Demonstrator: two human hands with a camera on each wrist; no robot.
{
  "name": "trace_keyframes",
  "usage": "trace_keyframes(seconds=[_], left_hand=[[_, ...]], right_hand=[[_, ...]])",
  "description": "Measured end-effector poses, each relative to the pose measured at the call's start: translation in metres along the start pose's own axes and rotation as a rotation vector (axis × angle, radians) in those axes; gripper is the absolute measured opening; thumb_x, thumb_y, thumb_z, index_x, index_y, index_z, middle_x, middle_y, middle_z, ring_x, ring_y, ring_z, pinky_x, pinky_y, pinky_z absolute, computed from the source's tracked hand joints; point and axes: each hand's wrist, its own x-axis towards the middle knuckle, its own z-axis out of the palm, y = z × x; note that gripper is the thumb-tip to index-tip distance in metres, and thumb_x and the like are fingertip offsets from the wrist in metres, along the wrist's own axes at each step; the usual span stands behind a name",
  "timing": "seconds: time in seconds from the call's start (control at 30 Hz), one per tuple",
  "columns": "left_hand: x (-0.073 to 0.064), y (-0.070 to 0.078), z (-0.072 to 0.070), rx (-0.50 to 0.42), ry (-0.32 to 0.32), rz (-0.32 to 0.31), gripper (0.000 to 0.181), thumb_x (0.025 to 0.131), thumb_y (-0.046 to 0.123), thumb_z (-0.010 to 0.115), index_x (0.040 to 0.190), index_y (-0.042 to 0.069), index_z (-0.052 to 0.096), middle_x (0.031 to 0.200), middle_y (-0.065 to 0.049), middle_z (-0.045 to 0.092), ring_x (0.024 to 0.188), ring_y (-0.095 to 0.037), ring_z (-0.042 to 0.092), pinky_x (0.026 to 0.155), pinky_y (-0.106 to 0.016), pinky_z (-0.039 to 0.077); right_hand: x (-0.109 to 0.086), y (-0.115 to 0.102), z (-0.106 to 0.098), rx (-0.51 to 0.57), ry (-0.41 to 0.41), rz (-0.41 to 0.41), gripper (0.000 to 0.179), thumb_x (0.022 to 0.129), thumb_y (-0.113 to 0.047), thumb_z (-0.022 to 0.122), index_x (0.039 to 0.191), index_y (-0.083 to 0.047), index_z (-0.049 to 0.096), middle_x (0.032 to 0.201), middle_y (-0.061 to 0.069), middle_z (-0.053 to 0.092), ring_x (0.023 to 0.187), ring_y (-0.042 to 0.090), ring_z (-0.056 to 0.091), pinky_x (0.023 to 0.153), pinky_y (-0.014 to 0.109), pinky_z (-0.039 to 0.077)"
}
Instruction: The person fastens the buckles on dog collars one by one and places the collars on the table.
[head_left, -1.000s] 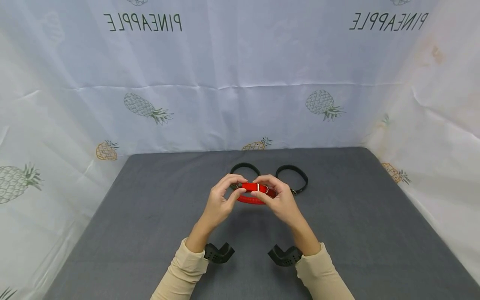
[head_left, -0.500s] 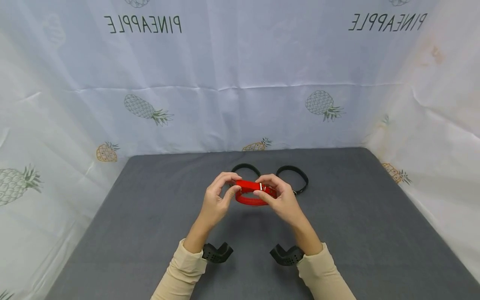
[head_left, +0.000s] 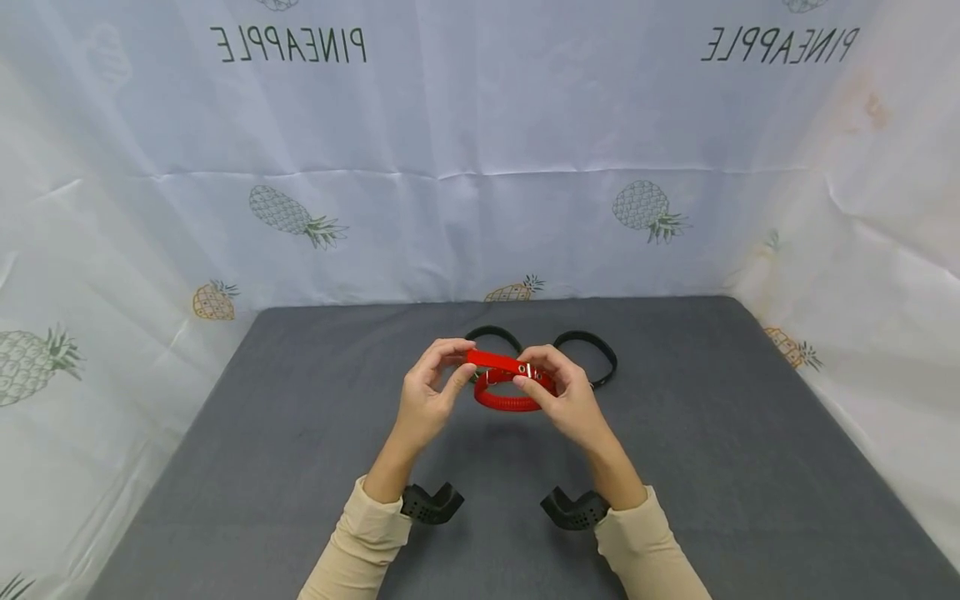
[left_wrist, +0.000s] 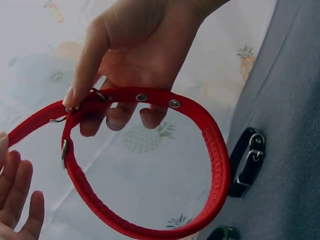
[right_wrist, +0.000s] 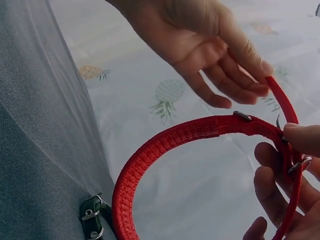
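Observation:
A red collar with metal buckle, D-ring and eyelets is bent into a loop and held up between both hands. My left hand pinches the free strap end between thumb and fingers. At the buckle, my right hand grips the collar, its thumb pressing near the metal frame. The strap end runs out through the buckle toward the left hand. In the left wrist view, the right hand is at the top, over the loop; the right wrist view shows the left hand above it.
Behind the hands, two dark buckled collars lie in rings on the grey table: one black collar at right, one dark green-black collar partly hidden by the hands. A white pineapple-print curtain encloses the back and sides.
The left hand has moved left and slightly up, and a longer piece of red strap now shows between the hands. The right hand stays almost in place at the buckle.

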Motion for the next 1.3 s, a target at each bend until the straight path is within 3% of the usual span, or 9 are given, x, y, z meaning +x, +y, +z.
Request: trace_keyframes(seconds=[0.13,0.3,0.47,0.63,0.77,0.97,1.13,1.3], left_hand=[[-0.001,-0.001,0.003,-0.008,-0.034,-0.098,0.032,0.088,-0.006,0.063,0.12,-0.007,0.057,0.111,-0.023,0.061,0.1,-0.002,0.059,0.093,-0.018,0.051],[-0.004,-0.003,0.011,0.008,-0.125,-0.207,0.022,0.091,0.003,0.063,0.112,-0.001,0.062,0.108,-0.019,0.064,0.095,-0.007,0.061,0.089,-0.022,0.053],[-0.006,-0.001,0.015,-0.014,-0.138,-0.278,0.019,0.092,0.004,0.063,0.109,-0.004,0.062,0.101,-0.024,0.067,0.083,-0.002,0.062,0.08,-0.026,0.056],[-0.006,-0.002,0.017,-0.064,-0.13,-0.308,0.02,0.092,0.006,0.063,0.108,-0.005,0.062,0.097,-0.028,0.065,0.075,0.0,0.058,0.072,-0.023,0.055],[-0.007,-0.004,0.019,-0.102,-0.121,-0.326,0.022,0.092,0.008,0.064,0.11,-0.006,0.062,0.099,-0.029,0.065,0.075,-0.005,0.056,0.068,-0.023,0.052],[-0.008,-0.003,0.019,-0.106,-0.11,-0.334,0.023,0.092,0.008,0.064,0.109,-0.007,0.062,0.098,-0.03,0.065,0.073,-0.007,0.055,0.067,-0.021,0.05],[-0.007,-0.002,0.019,-0.1,-0.109,-0.348,0.023,0.091,0.01,0.065,0.108,-0.006,0.062,0.1,-0.029,0.065,0.077,-0.001,0.058,0.072,-0.024,0.053],[-0.006,-0.001,0.021,-0.11,-0.102,-0.348,0.019,0.091,0.008,0.064,0.105,-0.005,0.062,0.099,-0.027,0.064,0.077,-0.004,0.057,0.071,-0.026,0.051]], right_hand=[[0.0,0.0,0.0,0.007,0.004,-0.024,0.022,0.089,0.003,0.062,0.111,0.005,0.057,0.094,0.023,0.063,0.075,0.011,0.058,0.066,0.021,0.052],[0.001,0.0,0.002,0.006,-0.026,-0.051,0.021,0.09,0.003,0.061,0.111,0.004,0.057,0.092,0.021,0.061,0.072,0.005,0.055,0.066,0.02,0.051],[0.0,0.001,0.005,0.02,-0.045,-0.057,0.019,0.091,0.002,0.06,0.11,0.004,0.057,0.088,0.015,0.06,0.07,0.004,0.053,0.064,0.021,0.049],[0.0,0.001,0.007,0.058,-0.053,-0.051,0.019,0.092,0.0,0.059,0.111,0.004,0.056,0.089,-0.003,0.059,0.072,0.003,0.054,0.066,0.022,0.05],[0.0,0.001,0.009,0.068,-0.056,-0.061,0.019,0.093,-0.002,0.059,0.111,0.004,0.055,0.09,-0.006,0.059,0.072,0.003,0.054,0.066,0.023,0.05],[-0.001,0.001,0.011,0.075,-0.066,-0.051,0.019,0.093,-0.001,0.059,0.111,0.004,0.055,0.088,0.003,0.058,0.07,0.01,0.052,0.064,0.022,0.048],[-0.001,-0.002,0.012,0.07,-0.06,-0.044,0.021,0.092,0.001,0.058,0.112,0.004,0.054,0.088,0.02,0.058,0.071,0.004,0.054,0.066,0.021,0.05],[-0.001,-0.001,0.013,0.069,-0.069,-0.031,0.021,0.093,0.0,0.057,0.113,0.003,0.052,0.087,0.017,0.056,0.071,0.005,0.052,0.067,0.022,0.05]])
